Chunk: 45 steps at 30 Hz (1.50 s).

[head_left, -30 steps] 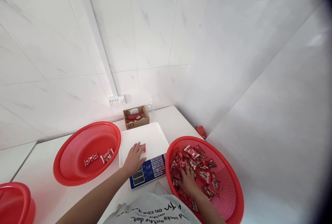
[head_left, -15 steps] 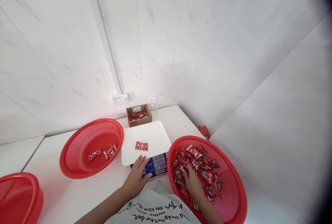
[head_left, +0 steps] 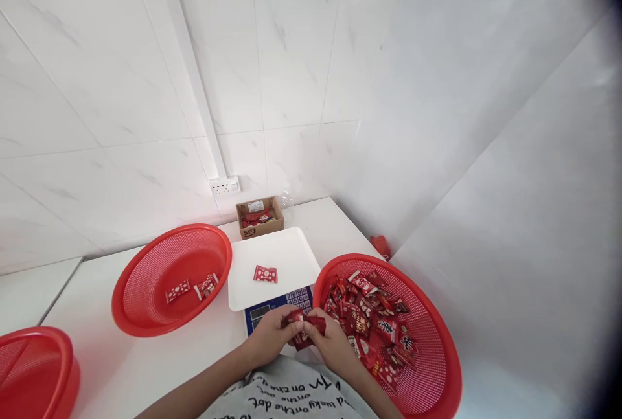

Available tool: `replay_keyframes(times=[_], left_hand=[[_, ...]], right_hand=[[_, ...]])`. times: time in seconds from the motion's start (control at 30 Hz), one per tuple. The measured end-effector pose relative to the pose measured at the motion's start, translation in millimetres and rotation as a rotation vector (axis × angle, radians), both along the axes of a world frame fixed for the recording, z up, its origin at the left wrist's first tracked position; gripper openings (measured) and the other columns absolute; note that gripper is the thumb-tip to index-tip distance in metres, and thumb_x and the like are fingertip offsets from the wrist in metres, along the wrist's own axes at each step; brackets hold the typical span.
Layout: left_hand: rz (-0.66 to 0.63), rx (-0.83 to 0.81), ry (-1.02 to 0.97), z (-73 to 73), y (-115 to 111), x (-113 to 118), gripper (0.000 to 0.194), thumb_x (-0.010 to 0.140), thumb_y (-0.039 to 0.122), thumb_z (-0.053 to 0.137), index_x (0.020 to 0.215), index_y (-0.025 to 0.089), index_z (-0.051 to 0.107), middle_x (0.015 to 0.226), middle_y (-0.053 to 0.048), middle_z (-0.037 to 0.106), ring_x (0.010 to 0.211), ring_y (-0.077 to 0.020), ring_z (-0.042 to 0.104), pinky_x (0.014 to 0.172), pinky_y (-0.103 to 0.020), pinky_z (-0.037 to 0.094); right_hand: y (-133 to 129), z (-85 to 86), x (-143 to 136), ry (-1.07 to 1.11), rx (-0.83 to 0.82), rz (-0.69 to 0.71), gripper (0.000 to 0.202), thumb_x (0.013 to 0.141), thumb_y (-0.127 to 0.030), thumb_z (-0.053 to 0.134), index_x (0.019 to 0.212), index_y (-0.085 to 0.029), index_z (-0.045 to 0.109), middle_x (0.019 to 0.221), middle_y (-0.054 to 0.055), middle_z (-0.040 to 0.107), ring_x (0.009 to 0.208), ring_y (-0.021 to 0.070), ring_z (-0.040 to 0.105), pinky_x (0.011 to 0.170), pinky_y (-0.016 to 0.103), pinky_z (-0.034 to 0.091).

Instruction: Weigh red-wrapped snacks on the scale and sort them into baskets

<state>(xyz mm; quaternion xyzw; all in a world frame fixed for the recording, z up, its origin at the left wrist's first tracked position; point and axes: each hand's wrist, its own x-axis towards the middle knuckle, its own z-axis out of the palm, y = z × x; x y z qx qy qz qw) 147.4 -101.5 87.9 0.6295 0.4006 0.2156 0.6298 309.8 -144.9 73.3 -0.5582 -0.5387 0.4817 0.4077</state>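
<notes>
My left hand (head_left: pixel 275 333) and my right hand (head_left: pixel 330 340) meet in front of the scale's keypad, close to my shirt. Between them they grip red packets (head_left: pixel 302 338), small wrapped snacks partly covered by my fingers; how many there are I cannot tell. Just to the right stands a red mesh basket (head_left: pixel 440 341) holding a heap of similar red and brown packets (head_left: pixel 372 322). A single red packet with white dots (head_left: pixel 265 274) lies on the white pan of the digital scale (head_left: pixel 282 247). My hands hide part of the blue keypad (head_left: pixel 300 297).
Left of the scale, a red basket (head_left: pixel 131 296) holds a few packets. Another red basket (head_left: pixel 68 367) is cut off at the lower left. Behind the scale, a cardboard box (head_left: pixel 262 230) with red packets stands against the tiled wall. A grey-white panel (head_left: pixel 486 212) rises at the right.
My right hand has come out of the right basket with red packets. My left hand has moved right from the scale's edge, and both hands now hold the packets together.
</notes>
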Motion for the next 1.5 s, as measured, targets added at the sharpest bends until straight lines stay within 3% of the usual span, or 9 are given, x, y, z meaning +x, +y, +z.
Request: replay_keyframes(times=[0.3, 0.47, 0.6, 0.73, 1.0, 1.1, 1.23, 1.37, 1.5], left_hand=[[0.122, -0.134, -0.006, -6.2, -1, -7, 0.04, 0.073, 0.053, 0.062, 0.085, 0.016, 0.057, 0.069, 0.001, 0.056, 0.06, -0.0123, 0.051, 0.059, -0.027, 0.043], [0.205, -0.194, 0.045, -6.3, 2, -18, 0.043, 0.07, 0.056, 0.063, 0.084, 0.016, 0.056, 0.068, 0.002, 0.058, 0.059, -0.0114, 0.051, 0.058, -0.026, 0.041], [0.259, -0.224, 0.076, -10.8, 4, -27, 0.045, 0.071, 0.058, 0.061, 0.087, 0.016, 0.057, 0.072, 0.001, 0.061, 0.061, -0.0111, 0.053, 0.059, -0.025, 0.042], [0.334, -0.265, 0.07, -15.9, 8, -34, 0.048, 0.072, 0.056, 0.062, 0.099, 0.017, 0.057, 0.082, -0.002, 0.066, 0.071, -0.0135, 0.059, 0.063, -0.025, 0.045], [0.506, -0.123, 0.144, -22.5, 44, -50, 0.047, 0.08, 0.043, 0.053, 0.117, 0.014, 0.049, 0.105, -0.011, 0.065, 0.091, -0.0206, 0.065, 0.08, -0.034, 0.051], [0.476, 0.223, 0.507, -35.9, 53, -59, 0.048, 0.082, 0.032, 0.049, 0.126, 0.014, 0.046, 0.12, -0.016, 0.059, 0.107, -0.0268, 0.059, 0.09, -0.043, 0.047], [0.293, 0.682, 0.814, -58.7, 55, -66, 0.049, 0.084, 0.03, 0.047, 0.131, 0.017, 0.047, 0.144, -0.014, 0.042, 0.136, -0.0312, 0.033, 0.109, -0.048, 0.029], [0.049, 0.71, 0.876, -74.5, 58, -61, 0.056, 0.088, 0.04, 0.044, 0.141, 0.021, 0.039, 0.151, -0.01, 0.034, 0.141, -0.0308, 0.02, 0.11, -0.049, 0.027], [-0.004, 0.649, 0.94, -76.4, 70, -49, 0.058, 0.09, 0.045, 0.039, 0.144, 0.026, 0.033, 0.155, -0.011, 0.025, 0.142, -0.0336, 0.018, 0.109, -0.053, 0.024]], right_hand=[[8, -10.1, 17, -0.104, -0.045, -0.129, 0.027, 0.078, -0.046, 0.049, 0.073, -0.021, 0.055, 0.068, 0.003, 0.063, 0.068, 0.0199, 0.06, 0.07, 0.032, 0.047], [22, -33.0, 72, -0.378, -0.138, -0.336, 0.039, 0.08, -0.045, 0.041, 0.099, -0.016, 0.059, 0.103, 0.013, 0.067, 0.099, 0.0261, 0.062, 0.091, 0.037, 0.044], [15, -77.1, 103, -0.777, -0.311, -0.168, 0.057, 0.079, -0.027, 0.044, 0.134, -0.01, 0.044, 0.144, 0.018, 0.04, 0.135, 0.028, 0.034, 0.108, 0.041, 0.028], [1, -114.5, 100, -0.927, -0.549, -0.051, 0.075, 0.08, -0.024, 0.046, 0.149, -0.022, 0.017, 0.158, 0.01, 0.003, 0.143, 0.0309, 0.012, 0.111, 0.045, 0.022], [1, -123.7, 94, -0.934, -0.568, -0.043, 0.073, 0.084, -0.025, 0.043, 0.15, -0.023, 0.01, 0.158, 0.011, -0.005, 0.143, 0.0312, 0.008, 0.113, 0.045, 0.015], [0, -124.0, 96, -0.926, -0.565, -0.047, 0.074, 0.084, -0.024, 0.043, 0.15, -0.023, 0.01, 0.157, 0.012, -0.006, 0.143, 0.0321, 0.008, 0.112, 0.046, 0.017], [0, -124.9, 95, -0.915, -0.572, -0.058, 0.074, 0.084, -0.025, 0.043, 0.15, -0.024, 0.009, 0.158, 0.011, -0.004, 0.142, 0.0335, 0.011, 0.111, 0.046, 0.021], [0, -126.6, 95, -0.926, -0.578, -0.059, 0.074, 0.084, -0.026, 0.042, 0.15, -0.024, 0.01, 0.158, 0.011, -0.003, 0.142, 0.0338, 0.011, 0.11, 0.045, 0.021], [0, -130.7, 96, -0.952, -0.563, -0.063, 0.075, 0.082, -0.028, 0.044, 0.15, -0.025, 0.011, 0.158, 0.009, -0.001, 0.143, 0.0322, 0.011, 0.112, 0.045, 0.018]])
